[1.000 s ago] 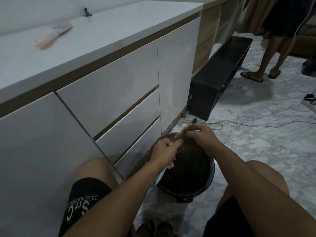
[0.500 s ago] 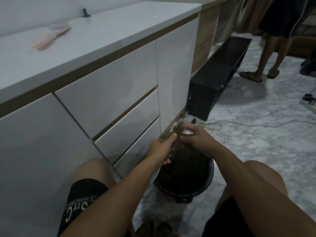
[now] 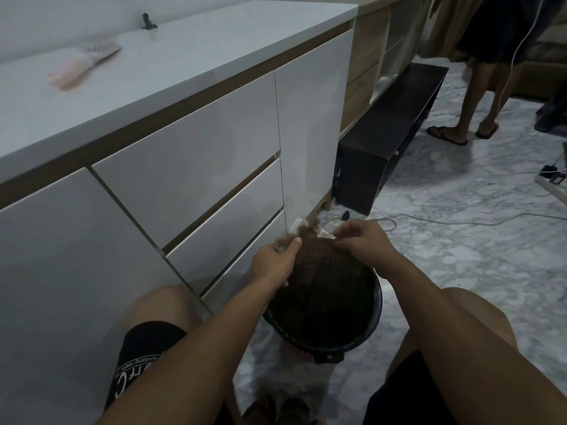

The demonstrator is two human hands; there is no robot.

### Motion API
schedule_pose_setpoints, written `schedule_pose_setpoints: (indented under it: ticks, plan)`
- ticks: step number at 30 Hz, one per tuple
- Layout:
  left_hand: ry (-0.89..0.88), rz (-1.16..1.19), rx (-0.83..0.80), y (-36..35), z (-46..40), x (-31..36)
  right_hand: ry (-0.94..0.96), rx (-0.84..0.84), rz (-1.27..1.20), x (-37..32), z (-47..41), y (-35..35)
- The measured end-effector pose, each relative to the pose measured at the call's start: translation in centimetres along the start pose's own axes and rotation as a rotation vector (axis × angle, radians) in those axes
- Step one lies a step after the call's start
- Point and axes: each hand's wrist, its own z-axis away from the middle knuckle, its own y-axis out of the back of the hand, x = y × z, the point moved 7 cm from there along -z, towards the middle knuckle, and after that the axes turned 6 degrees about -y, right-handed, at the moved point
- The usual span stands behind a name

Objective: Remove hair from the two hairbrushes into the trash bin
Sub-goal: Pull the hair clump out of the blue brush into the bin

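A black round trash bin stands on the floor between my knees, with brown hair inside. My left hand grips a pale hairbrush over the bin's far rim; brown hair clings to its bristles. My right hand is just right of the brush, fingers pinched on strands of that hair. A second, pink hairbrush lies on the white counter at upper left, apart from both hands.
A white cabinet with drawers runs along my left. A low black bench stands beyond the bin. White cables cross the marble floor. Another person's legs in sandals stand at the upper right.
The hands have drawn apart: my right hand moved right, away from the brush, pulling hair off it. The brush head with its hair is now exposed above my left hand.
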Motion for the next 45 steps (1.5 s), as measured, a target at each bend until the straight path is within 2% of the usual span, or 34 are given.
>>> schedule_pose_setpoints:
  ticks: [3, 6, 10, 16, 18, 22, 25, 30, 34, 38, 45]
  plan:
    - [-0.076, -0.039, -0.033, -0.1, 0.1, 0.7, -0.03, -0.098, -0.156, -0.1, 0.5, -0.7]
    - [-0.141, -0.124, -0.052, -0.3, -0.1, 1.2, 0.053, -0.101, -0.192, -0.7, 0.9, -1.1]
    - [-0.177, -0.187, -0.087, -0.9, -0.1, 1.4, 0.203, 0.075, -0.003, -1.3, 0.7, -0.5]
    - [-0.167, -0.164, -0.051, -0.1, -0.5, 1.3, 0.029, 0.281, -0.1, 0.6, -0.1, 2.2]
    - [-0.169, -0.159, -0.049, -0.1, -0.6, 1.5, -0.002, 0.234, -0.086, 1.0, -0.4, 1.9]
    - [-0.187, -0.153, -0.062, -0.5, -0.6, 2.1, -0.026, -0.006, -0.129, 0.8, -0.1, -0.9]
    - [-0.203, -0.148, -0.078, -0.8, -0.7, 2.6, -0.012, -0.081, -0.187, 0.5, 0.1, -1.6]
    - [-0.241, -0.166, -0.06, -0.7, -0.6, 3.3, -0.021, -0.087, -0.173, 0.6, 0.4, -1.5]
    - [-0.235, -0.157, 0.011, 0.4, -0.9, 3.2, 0.037, 0.026, -0.049, 0.3, 0.0, -0.1]
    - [-0.208, -0.13, -0.011, 0.3, -0.9, 2.6, 0.02, 0.111, -0.039, 0.8, -0.2, 0.7]
    - [-0.184, -0.136, -0.112, -0.3, -0.2, 3.0, 0.16, -0.038, -0.114, -0.5, 0.6, -0.5]
